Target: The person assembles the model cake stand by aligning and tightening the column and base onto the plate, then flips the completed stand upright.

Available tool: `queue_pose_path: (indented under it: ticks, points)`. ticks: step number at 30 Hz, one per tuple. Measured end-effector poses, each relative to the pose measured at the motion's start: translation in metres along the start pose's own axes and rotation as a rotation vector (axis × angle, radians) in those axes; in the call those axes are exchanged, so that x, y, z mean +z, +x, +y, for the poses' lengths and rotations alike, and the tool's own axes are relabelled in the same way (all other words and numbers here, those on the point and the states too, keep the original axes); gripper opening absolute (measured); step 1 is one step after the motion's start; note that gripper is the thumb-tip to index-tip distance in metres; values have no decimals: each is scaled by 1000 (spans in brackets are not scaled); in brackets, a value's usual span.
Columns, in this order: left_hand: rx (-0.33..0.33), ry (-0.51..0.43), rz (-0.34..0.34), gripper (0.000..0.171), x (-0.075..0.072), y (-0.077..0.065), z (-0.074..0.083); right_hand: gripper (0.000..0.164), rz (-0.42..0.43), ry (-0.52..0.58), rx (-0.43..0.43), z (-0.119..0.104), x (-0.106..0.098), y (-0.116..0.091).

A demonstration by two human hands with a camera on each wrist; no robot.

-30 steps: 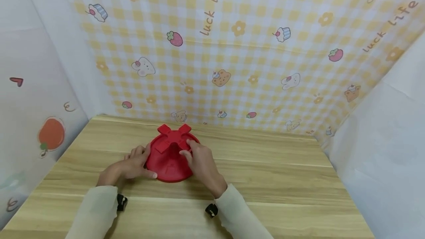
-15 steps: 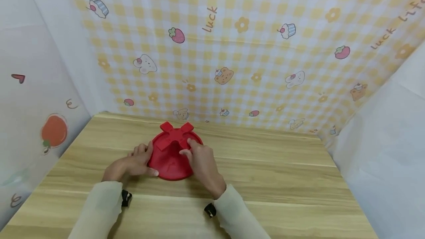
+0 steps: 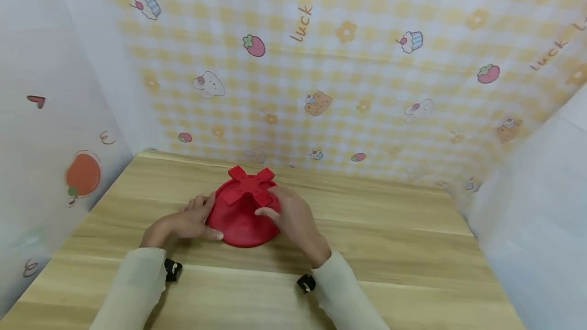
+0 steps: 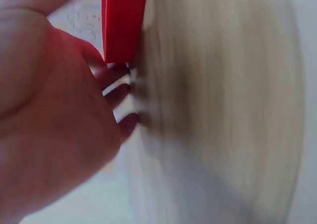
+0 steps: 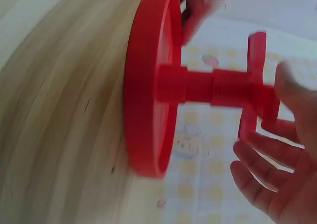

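Note:
A red round base with a raised rim lies on the wooden table, left of its middle. From it rises a short red post, topped by a red four-armed cross. My left hand holds the base's left rim, thumb at the front edge and the other fingers round the far side. In the left wrist view the fingertips reach the tabletop. My right hand is at the cross's near right arm, thumb and fingers spread about it. Its index fingertip is partly hidden behind that arm in the head view.
The wooden table extends to the right and front. A yellow checked cloth hangs behind it. White sheets stand at the left and right. A black wrist strap piece shows below each sleeve.
The head view has shifted slightly, moving everything a little to the right. My right hand's fingers have spread and moved slightly right at the cross. My left hand stays on the rim.

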State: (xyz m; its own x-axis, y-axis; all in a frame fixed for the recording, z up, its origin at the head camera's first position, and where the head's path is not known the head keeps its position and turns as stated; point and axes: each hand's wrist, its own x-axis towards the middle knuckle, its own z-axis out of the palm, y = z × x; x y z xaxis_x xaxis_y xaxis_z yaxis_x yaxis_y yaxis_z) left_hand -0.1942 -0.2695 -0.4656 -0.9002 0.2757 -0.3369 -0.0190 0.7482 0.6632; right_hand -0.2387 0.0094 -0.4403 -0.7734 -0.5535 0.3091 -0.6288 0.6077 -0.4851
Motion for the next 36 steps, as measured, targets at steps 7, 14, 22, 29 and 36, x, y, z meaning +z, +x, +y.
queue_pose_path:
  ticks: [7, 14, 22, 29, 36]
  points:
    - [73, -29, -68, 123, -11, 8, -1, 105, -256, 127, 123, 36, -4, -8]
    - [79, 77, -24, 127, -6, 13, 0, 118, -431, 115, 139, 48, 7, -6]
    - [62, 69, 1, 120, 2, 22, 8, 114, -416, 74, 120, 56, 15, -7]
    - [56, 9, 25, 116, 9, 21, 7, 114, -366, 108, 89, 62, 16, -8]
    - [75, 34, 34, 109, 12, 21, 16, 113, -300, 143, 29, 68, 14, -15]
